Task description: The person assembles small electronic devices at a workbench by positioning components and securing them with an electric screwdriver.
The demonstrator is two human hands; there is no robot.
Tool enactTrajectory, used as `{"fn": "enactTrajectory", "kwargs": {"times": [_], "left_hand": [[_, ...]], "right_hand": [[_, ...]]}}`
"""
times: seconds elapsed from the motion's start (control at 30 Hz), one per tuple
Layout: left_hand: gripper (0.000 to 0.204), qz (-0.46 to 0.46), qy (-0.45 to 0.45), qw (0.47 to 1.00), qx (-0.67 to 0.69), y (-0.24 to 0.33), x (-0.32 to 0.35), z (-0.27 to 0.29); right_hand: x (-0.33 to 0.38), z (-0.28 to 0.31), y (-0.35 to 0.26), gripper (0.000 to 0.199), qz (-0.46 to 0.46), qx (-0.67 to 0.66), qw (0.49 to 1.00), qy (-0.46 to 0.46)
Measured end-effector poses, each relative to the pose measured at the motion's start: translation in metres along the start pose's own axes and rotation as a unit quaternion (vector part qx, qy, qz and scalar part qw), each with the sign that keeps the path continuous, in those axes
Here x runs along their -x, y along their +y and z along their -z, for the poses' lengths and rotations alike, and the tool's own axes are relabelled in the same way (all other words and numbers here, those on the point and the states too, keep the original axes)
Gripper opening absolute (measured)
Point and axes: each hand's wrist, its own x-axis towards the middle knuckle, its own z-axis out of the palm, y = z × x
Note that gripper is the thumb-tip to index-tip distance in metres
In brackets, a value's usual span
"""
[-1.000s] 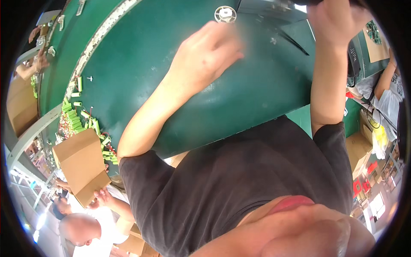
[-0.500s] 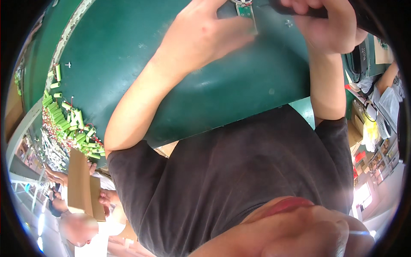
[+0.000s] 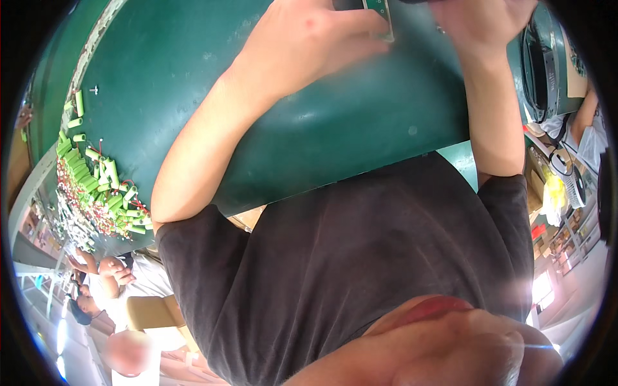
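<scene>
Near the top edge, my left hand (image 3: 312,38) curls its fingers about a green circuit board (image 3: 378,9) in a pale, narrow frame. The board's upper part is cut off by the picture's edge. To the right of it, my right hand (image 3: 481,26) is raised and smeared by motion. Its fingers run out past the top edge, so their grip does not show. A dark thing (image 3: 415,1) peeks in at the top edge between the hands; its kind cannot be made out.
On the green table (image 3: 347,141), several green cylindrical cells (image 3: 96,174) with red wires lie heaped at left. A small screw-like piece (image 3: 94,90) lies above them. Beside a co-worker at lower left is a tan box (image 3: 154,313). A black tray-like thing (image 3: 535,71) sits at right.
The board and both hands have shifted toward the top edge. A long dark thing at my right hand has mostly left the picture. The co-worker's tan box has moved lower and tilted over.
</scene>
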Motion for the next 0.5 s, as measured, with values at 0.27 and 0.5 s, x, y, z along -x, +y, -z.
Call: {"fn": "enactTrajectory", "kwargs": {"times": [0.27, 0.5], "left_hand": [[0.019, -0.052, 0.041, 0.997, 0.045, -0.015, 0.007, -0.011], [0.026, -0.013, 0.008, 1.0, -0.013, -0.006, 0.0, 0.003]], "right_hand": [[-0.013, 0.001, 0.007, 0.046, 0.017, 0.048, 0.996, -0.07], [0.007, 0.002, 0.005, 0.053, 0.042, -0.065, 0.996, 0.041]]}}
